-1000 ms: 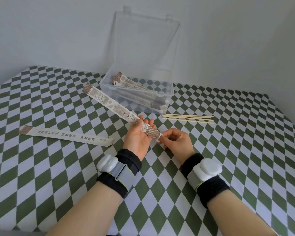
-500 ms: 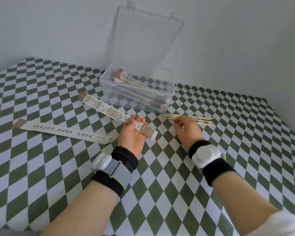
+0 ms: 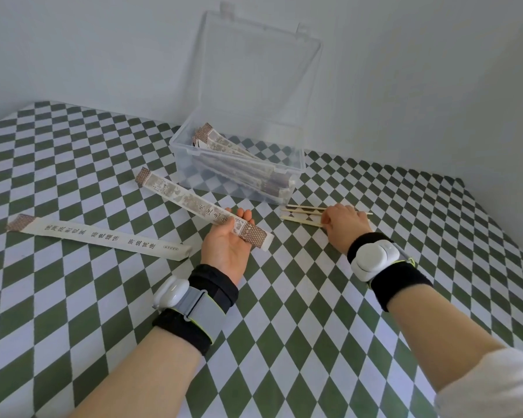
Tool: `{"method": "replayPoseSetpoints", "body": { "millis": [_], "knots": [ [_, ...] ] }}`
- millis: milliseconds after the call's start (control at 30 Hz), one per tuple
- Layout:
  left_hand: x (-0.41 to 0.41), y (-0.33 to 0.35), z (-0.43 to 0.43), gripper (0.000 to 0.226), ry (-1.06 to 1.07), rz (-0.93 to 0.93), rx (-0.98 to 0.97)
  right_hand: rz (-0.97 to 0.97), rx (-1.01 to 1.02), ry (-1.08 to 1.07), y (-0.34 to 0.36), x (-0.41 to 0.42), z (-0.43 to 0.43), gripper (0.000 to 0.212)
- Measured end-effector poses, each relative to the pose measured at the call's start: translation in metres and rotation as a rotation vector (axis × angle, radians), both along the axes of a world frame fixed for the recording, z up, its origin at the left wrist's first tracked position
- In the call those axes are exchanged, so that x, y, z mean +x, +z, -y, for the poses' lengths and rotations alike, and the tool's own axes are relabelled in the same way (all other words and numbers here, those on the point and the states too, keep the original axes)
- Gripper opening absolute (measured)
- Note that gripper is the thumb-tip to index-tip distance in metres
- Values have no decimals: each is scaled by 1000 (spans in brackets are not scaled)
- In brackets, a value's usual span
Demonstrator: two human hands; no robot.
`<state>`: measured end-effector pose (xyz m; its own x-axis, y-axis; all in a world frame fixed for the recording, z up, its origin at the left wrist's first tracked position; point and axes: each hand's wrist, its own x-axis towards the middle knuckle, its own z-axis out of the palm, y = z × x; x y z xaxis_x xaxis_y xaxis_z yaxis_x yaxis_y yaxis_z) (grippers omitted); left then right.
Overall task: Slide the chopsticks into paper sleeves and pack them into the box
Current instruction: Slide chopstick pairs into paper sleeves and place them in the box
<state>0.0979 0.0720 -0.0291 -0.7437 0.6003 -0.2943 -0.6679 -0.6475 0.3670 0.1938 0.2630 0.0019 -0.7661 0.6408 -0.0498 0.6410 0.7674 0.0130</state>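
Left hand (image 3: 226,247) gripping a paper sleeve (image 3: 191,203), right hand (image 3: 346,226) touching chopsticks (image 3: 302,213) on the surface (image 3: 308,300), its grip unclear.

One wide-angle camera, worn on the head, looks forward and down, close over the worktop (image 3: 73,297), which fills the frame's lower two thirds. The box (image 3: 239,182) sits upper centre, the wall (image 3: 405,70) behind it.

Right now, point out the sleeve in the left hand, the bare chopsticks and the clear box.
held sleeve (image 3: 175,193), head view, its printed middle.
bare chopsticks (image 3: 299,212), head view, the sticks' exposed left part.
clear box (image 3: 191,173), head view, its front wall.
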Motion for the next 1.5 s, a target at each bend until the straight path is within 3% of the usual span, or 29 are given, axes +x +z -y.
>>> {"method": "replayPoseSetpoints", "body": {
  "millis": [200,433,600,800,1033,1500],
  "knots": [
    [-2,-5,-4,15,14,-1,-16,103,-324,76,12,9,19,14],
    [-4,-9,-2,14,30,-6,-37,158,-215,72,7,13,40,17],
    [-1,-6,0,12,27,-16,-43,-149,-262,71,7,25,63,5],
    [-2,-4,1,12,48,-21,-21,-348,-270,168,-12,51,88,25],
    [-15,-5,7,15,123,-51,-36,-344,-198,321,-17,54,93,32],
    [-9,-1,5,16,116,-54,-36,-248,-139,297,-22,52,92,38]
  ]
}}
